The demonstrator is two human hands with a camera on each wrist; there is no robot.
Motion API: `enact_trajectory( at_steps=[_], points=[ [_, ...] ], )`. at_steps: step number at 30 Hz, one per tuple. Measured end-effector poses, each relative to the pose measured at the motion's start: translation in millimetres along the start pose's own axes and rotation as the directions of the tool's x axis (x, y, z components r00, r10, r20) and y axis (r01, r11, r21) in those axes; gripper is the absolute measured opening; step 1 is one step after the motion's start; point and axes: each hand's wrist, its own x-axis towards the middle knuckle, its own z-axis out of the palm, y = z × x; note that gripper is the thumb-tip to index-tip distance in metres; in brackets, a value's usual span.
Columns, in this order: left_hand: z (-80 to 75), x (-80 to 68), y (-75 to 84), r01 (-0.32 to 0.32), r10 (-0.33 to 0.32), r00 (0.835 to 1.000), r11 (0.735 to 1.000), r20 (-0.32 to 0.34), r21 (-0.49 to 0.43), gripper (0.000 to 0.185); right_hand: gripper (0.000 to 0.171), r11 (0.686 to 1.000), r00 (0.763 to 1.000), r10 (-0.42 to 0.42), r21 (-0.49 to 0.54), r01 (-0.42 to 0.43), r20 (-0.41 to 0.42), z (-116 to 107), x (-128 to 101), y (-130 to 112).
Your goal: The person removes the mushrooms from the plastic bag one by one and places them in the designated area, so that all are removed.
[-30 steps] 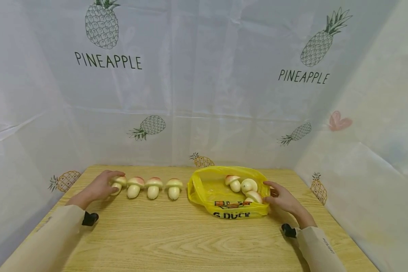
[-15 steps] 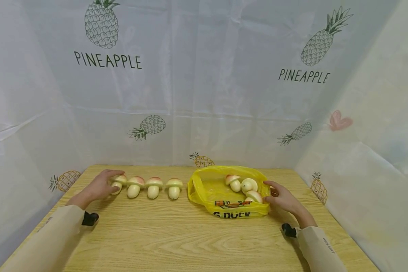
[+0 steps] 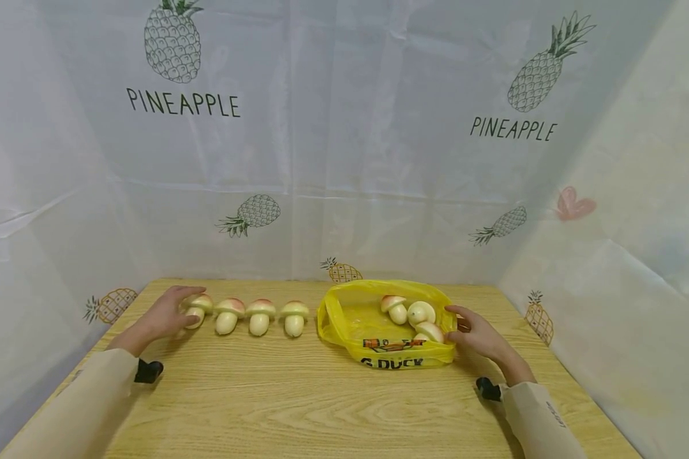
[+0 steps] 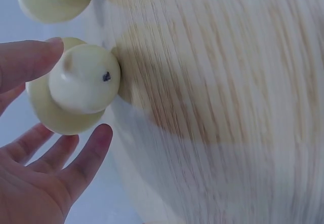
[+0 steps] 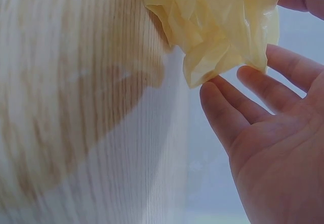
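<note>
Loosely spread, the left hand (image 3: 163, 313) is set around the leftmost mushroom (image 4: 83, 88); beside it on the table (image 3: 321, 408), three more mushrooms (image 3: 259, 322) are lined up. By the right hand (image 3: 482, 336), fingers also spread, the yellow bag (image 3: 358, 315) is touched; inside, three bagged mushrooms (image 3: 421, 313) are held. Either grasp or release is judged in hand (which, cannot be told); next, clearance from the neighbour is needed. Beyond, a pineapple-printed curtain (image 3: 344, 159) is hung.
</note>
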Motion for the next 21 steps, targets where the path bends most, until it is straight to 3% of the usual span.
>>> enact_trajectory(
  at_steps=[14, 21],
  points=[
    [-3.6, -4.8, 1.8, -0.011, 0.011, 1.000, 1.000, -0.006, 0.009, 0.062, 0.074, 1.000, 1.000, 0.004, 0.008, -0.004, 0.003, 0, -1, -2],
    [-11.8, -15.4, 8.7, -0.041, 0.041, 0.999, 0.999, -0.028, 0.007, 0.061, 0.074, 1.000, 1.000, -0.004, 0.014, 0.004, 0.006, 0, -1, -3]
  ],
)
